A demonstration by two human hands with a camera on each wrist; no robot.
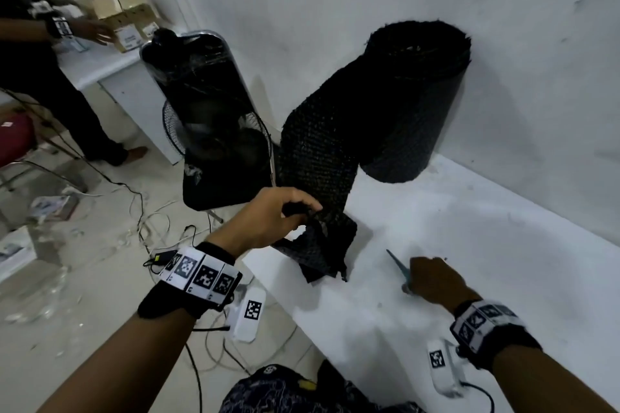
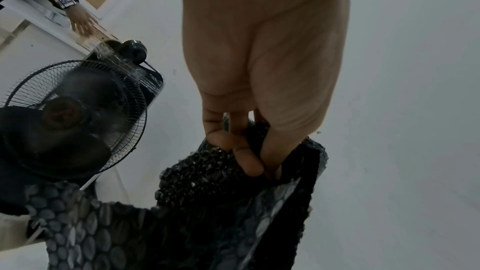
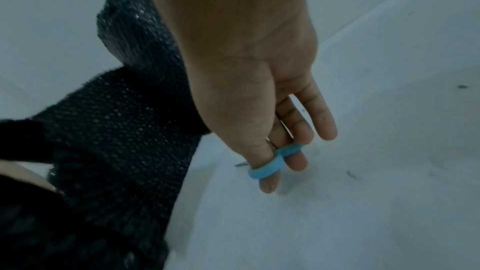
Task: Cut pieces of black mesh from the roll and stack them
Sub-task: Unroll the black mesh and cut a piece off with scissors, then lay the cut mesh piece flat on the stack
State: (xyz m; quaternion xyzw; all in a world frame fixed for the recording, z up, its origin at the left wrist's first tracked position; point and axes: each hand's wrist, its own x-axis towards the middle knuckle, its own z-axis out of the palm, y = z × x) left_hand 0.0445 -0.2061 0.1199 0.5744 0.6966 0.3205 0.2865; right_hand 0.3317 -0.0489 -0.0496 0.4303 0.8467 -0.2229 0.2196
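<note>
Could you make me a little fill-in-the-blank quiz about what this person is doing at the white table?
1. The left hand pinches the loose end of the black ____.
2. The right hand holds scissors with ____ handles.
3. The mesh roll stands upright on the table, leaning against the ____.
4. On the floor beside the table stands a black ____.

Missing words: mesh; blue; wall; fan
</note>
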